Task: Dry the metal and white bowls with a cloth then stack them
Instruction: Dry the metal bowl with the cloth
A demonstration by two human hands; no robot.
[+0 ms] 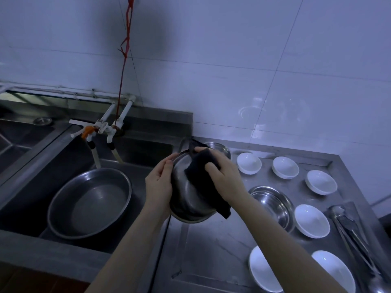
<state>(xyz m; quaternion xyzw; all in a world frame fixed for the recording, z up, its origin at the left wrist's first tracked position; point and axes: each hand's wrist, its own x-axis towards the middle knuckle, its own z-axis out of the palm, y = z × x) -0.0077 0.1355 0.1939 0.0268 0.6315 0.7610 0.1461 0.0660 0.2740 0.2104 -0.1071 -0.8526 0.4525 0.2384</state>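
Observation:
A metal bowl is held upside down and tilted above the counter's left edge. My left hand grips its left rim. My right hand holds a dark cloth against the bowl's outer bottom. Another metal bowl sits upright on the steel counter, and a third stands at the back by the wall. Several white bowls lie spread over the counter, among them one at the back and one in the middle.
A large metal basin lies in the sink to the left. Taps with hoses hang over the sink's back, under a red string. Metal tongs lie at the counter's right edge.

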